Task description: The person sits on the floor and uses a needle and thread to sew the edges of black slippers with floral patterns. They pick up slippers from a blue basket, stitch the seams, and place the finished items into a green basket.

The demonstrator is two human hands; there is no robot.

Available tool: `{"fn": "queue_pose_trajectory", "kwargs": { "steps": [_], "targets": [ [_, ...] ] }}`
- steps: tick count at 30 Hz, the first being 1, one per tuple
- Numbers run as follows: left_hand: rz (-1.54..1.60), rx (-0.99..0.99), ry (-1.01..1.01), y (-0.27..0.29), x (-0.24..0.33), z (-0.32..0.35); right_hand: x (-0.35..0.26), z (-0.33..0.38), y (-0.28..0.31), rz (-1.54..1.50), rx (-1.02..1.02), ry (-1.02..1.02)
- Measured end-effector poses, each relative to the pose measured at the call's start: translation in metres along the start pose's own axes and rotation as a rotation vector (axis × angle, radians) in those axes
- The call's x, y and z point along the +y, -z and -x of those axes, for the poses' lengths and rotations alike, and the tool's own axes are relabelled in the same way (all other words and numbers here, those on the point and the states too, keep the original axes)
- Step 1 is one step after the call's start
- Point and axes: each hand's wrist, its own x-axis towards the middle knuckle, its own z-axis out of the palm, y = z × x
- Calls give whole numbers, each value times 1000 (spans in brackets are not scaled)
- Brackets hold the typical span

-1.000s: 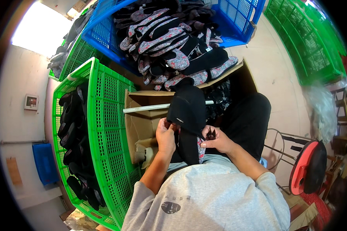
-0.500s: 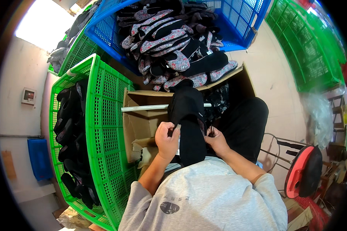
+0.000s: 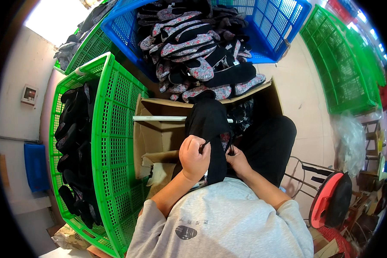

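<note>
Both bare hands meet over the person's lap: the left hand (image 3: 195, 157) has its fingers curled and its thumb drawn in to pinch the near cloth, and the right hand (image 3: 238, 161) has thumb and fingertips brought together on a small dark item (image 3: 231, 149), too small to name, at the cloth's right edge. Between these 2 hands lies a long black cloth piece (image 3: 217, 161) with a bit of patterned fabric on its right side, set in front of the grey shirt (image 3: 221, 217); where it ends and the black clothing beneath begins, I cannot tell. Largest around it is the bright green crate (image 3: 116, 142) on the left, tilted in view, with dark slippers (image 3: 73, 148) piled behind its mesh wall. Beyond the lap a blue crate (image 3: 276, 19) has a heap of floral and black slippers (image 3: 200, 69) spilling over its near side. Green crates (image 3: 342, 69) stand on the pale floor (image 3: 307, 112) at the far right. Just past the lap and to its left is an open cardboard box (image 3: 144, 148). Smaller, at the lower right, a stool (image 3: 324, 202) shows a round red and black seat beside thin metal legs, with clear plastic sheeting (image 3: 351, 144) above it. Smaller again, a white bar (image 3: 159, 118) crosses the box, and a little white wall box (image 3: 29, 94) sits on the left wall (image 3: 15, 77)
</note>
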Motion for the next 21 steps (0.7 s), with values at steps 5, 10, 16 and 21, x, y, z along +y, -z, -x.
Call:
{"fn": "queue_pose_trajectory", "kwargs": {
  "steps": [5, 10, 16, 21],
  "targets": [
    [181, -43, 265, -10, -5, 8, 3, 0, 1, -61, 38, -26],
    [582, -160, 743, -30, 1, 19, 2, -2, 5, -127, 113, -87],
    [870, -678, 747, -21, -4, 15, -1, -1, 8, -212, 80, -143],
    [1003, -1163, 706, -8, -31, -8, 15, -7, 20, -176, -33, -127]
  ]
}}
